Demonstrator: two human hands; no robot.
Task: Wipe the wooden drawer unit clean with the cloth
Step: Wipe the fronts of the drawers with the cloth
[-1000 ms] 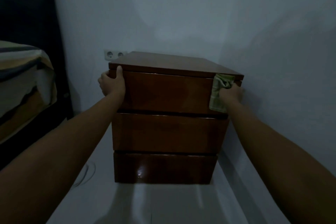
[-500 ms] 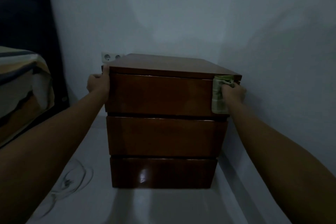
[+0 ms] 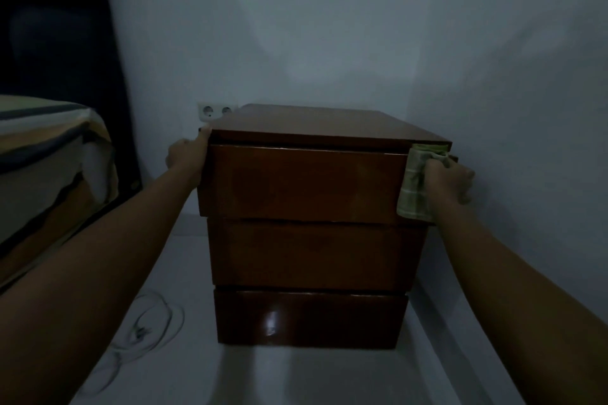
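A dark brown wooden drawer unit (image 3: 306,240) with three drawer fronts stands on the pale floor against the wall. Its top drawer (image 3: 302,181) juts out a little past the two below. My left hand (image 3: 187,153) grips the unit's upper left side, fingers hidden behind it. My right hand (image 3: 449,182) clasps the upper right corner of the top drawer, pressing a green checked cloth (image 3: 416,187) against it. The cloth hangs down over the drawer's right edge.
A double wall socket (image 3: 215,111) sits just behind the unit's left corner. A bed with striped bedding (image 3: 49,174) stands at the left. A thin loose cable (image 3: 148,329) coils on the floor left of the unit. The wall is close on the right.
My left hand slid from the front of the top drawer round to the unit's left side. The top drawer has come forward slightly. The right hand and cloth stayed at the right corner.
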